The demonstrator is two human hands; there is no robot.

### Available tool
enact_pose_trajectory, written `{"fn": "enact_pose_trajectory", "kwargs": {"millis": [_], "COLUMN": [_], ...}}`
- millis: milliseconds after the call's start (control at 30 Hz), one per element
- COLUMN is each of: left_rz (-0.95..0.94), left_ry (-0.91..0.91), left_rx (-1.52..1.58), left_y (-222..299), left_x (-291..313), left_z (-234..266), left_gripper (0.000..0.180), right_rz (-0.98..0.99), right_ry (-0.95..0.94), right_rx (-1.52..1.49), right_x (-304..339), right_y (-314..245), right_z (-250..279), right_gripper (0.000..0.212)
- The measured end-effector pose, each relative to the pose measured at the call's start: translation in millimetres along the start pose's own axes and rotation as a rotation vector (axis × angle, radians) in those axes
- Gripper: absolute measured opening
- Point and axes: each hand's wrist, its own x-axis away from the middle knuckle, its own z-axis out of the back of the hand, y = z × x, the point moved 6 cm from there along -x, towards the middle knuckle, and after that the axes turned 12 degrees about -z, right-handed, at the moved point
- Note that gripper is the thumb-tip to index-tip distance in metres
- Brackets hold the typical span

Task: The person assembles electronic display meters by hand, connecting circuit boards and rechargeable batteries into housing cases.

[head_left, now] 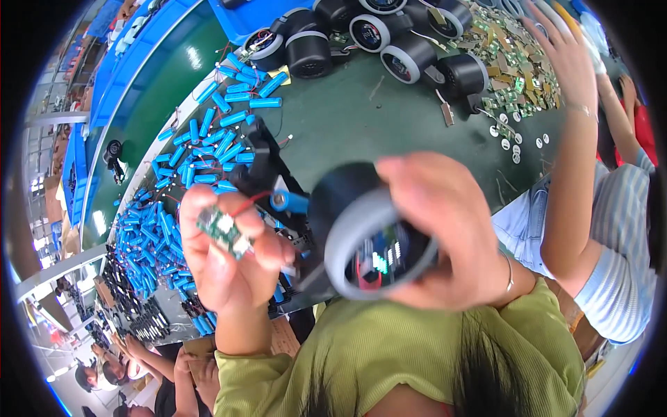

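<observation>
My left hand (pixel 240 281) pinches a small green circuit board (pixel 221 229) between thumb and fingers. A red wire runs from beside the board to a blue cylindrical battery (pixel 289 202), which hangs near the black housing. My right hand (pixel 455 226) is wrapped round that round black housing (pixel 342 191) with a grey rim, its open end tilted toward me. Inside the rim, lit green-white segments (pixel 382 260) and a bit of red show. Just behind my hands stands a black fixture (pixel 267 156), partly hidden by them.
Many blue batteries (pixel 149 243) lie heaped on the left of the green table (pixel 333 115). More black housings (pixel 309 52) are grouped at the far side. Loose circuit boards (pixel 517 73) and white discs (pixel 516 148) lie at far right, where a co-worker's arm (pixel 573 153) reaches in.
</observation>
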Motion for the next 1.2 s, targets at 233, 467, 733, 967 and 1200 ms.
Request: {"fn": "enact_pose_trajectory", "kwargs": {"millis": [233,467,733,967,1200], "left_rz": [-0.059,0.012,0.054,0.041,0.005], "left_ry": [0.035,-0.024,-0.129,-0.179,-0.066], "left_rx": [0.028,-0.158,-0.005,-0.003,0.006], "left_y": [15.6,17.5,35.6,32.2,31.2], "left_x": [7.8,2.5,-1.2,-12.9,-33.2], "left_z": [-17.2,-12.0,-19.2,-17.8,-13.8], "left_gripper": [0.044,0.038,0.039,0.035,0.035], "right_rz": [0.133,-0.012,0.124,-0.106,-0.457], "right_ry": [0.409,-0.079,-0.031,-0.015,-0.046], "right_rx": [0.197,0.096,0.21,0.014,-0.356], "right_x": [-0.9,-5.2,-7.7,-12.5,-28.2], "right_y": [-37.0,-26.9,-37.6,-18.1,18.1], "right_z": [0.3,-2.5,-4.0,-17.3,-38.7], "right_gripper": [0.044,0.085,0.092,0.092,0.083]}}
